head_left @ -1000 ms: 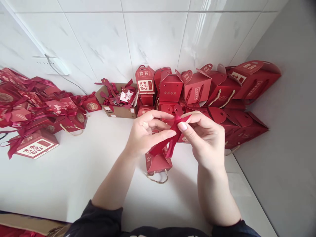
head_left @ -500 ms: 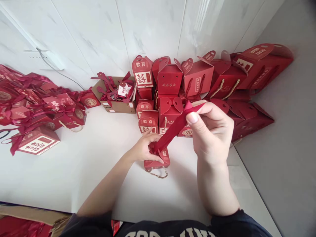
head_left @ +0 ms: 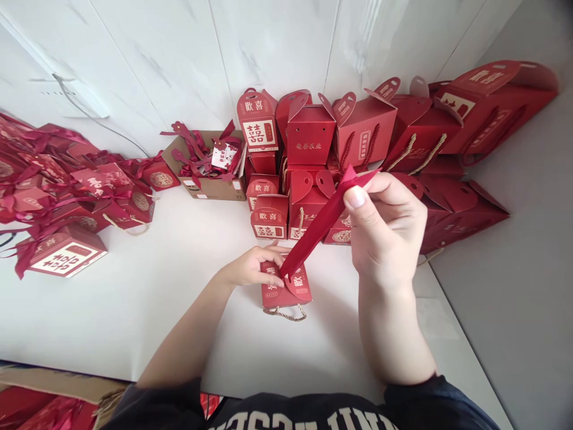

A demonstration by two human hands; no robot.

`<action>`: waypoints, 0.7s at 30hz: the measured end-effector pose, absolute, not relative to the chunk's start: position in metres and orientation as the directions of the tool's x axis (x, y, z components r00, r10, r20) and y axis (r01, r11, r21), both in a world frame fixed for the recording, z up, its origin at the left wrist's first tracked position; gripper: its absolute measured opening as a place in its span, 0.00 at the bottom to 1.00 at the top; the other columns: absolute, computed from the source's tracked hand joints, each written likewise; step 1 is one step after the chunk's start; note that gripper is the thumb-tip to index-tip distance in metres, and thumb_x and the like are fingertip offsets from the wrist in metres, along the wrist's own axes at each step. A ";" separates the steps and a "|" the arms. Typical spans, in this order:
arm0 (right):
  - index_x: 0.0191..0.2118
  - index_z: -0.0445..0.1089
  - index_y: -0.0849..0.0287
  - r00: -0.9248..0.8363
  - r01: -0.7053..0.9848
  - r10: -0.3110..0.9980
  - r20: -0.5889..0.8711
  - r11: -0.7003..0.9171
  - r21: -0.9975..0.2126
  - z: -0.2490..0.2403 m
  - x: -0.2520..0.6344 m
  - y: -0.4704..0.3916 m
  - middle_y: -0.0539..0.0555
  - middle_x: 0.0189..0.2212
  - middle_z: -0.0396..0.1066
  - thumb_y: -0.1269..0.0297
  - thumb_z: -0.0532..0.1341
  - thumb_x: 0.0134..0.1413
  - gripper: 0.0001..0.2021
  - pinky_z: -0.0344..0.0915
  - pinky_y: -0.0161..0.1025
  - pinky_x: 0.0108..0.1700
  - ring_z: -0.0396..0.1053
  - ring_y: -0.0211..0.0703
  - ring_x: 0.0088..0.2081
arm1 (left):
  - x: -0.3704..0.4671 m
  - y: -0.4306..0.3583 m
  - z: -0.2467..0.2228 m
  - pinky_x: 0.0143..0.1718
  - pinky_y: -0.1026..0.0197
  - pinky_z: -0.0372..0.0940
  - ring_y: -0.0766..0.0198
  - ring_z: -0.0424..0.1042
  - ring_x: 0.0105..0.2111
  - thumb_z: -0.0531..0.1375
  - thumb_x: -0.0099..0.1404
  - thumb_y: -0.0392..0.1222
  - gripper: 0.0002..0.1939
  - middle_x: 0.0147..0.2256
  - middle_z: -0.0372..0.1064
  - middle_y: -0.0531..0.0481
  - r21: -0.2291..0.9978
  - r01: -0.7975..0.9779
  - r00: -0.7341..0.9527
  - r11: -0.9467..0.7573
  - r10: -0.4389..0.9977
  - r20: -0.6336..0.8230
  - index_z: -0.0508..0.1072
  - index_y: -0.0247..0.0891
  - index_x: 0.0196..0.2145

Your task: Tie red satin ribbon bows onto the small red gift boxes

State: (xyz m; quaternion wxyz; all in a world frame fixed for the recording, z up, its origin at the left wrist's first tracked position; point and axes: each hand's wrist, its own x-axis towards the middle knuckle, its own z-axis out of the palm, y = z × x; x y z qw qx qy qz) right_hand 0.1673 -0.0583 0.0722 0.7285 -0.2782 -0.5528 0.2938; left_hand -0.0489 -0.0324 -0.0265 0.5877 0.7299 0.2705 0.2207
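A small red gift box [head_left: 295, 292] with gold lettering and a twisted cord handle stands on the white table. My left hand [head_left: 253, 266] holds its top, with thumb and fingers closed around the flaps where a ribbon comes out. From there the dark red ribbon [head_left: 316, 233] runs taut up to the right. Its upper ends are pinched between the thumb and forefinger of my right hand [head_left: 387, 233], raised above the table. Part of the left fingers is hidden behind the ribbon and box.
Several red gift boxes [head_left: 311, 134] stand stacked against the tiled wall. Left of them, a cardboard box [head_left: 215, 188] holds ribbons and tags. More beribboned boxes [head_left: 67, 251] are piled at far left. A grey partition [head_left: 532, 257] bounds the right side.
The right hand has moved slightly up and right, with the ribbon pulled straighter. The left hand has shifted a little left, uncovering more of the box top.
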 end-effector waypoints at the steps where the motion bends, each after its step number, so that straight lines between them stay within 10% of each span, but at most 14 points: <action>1: 0.31 0.68 0.54 0.202 -0.124 0.743 0.638 0.666 -0.736 0.073 0.165 -0.060 0.48 0.25 0.63 0.60 0.65 0.59 0.08 0.67 0.36 0.28 0.65 0.36 0.26 | -0.048 -0.032 -0.027 0.55 0.50 0.64 0.48 0.67 0.56 0.70 0.54 0.40 0.10 0.53 0.70 0.37 0.982 0.120 0.761 -0.146 0.649 0.004 0.78 0.34 0.33; 11: 0.30 0.68 0.56 0.016 -0.149 0.791 0.612 0.607 -0.781 0.095 0.130 -0.058 0.48 0.26 0.64 0.62 0.65 0.58 0.08 0.66 0.35 0.28 0.64 0.34 0.26 | -0.041 -0.028 -0.038 0.45 0.57 0.71 0.55 0.75 0.42 0.72 0.52 0.38 0.08 0.39 0.77 0.42 0.989 0.006 0.797 -0.145 0.599 0.083 0.82 0.36 0.32; 21: 0.31 0.68 0.54 0.070 -0.162 0.824 0.562 0.565 -0.809 0.088 0.135 -0.047 0.46 0.25 0.66 0.60 0.64 0.59 0.08 0.69 0.35 0.29 0.66 0.34 0.25 | -0.038 -0.022 -0.046 0.56 0.52 0.64 0.49 0.71 0.53 0.70 0.56 0.41 0.07 0.46 0.76 0.39 0.972 0.034 0.778 -0.234 0.616 0.121 0.83 0.38 0.33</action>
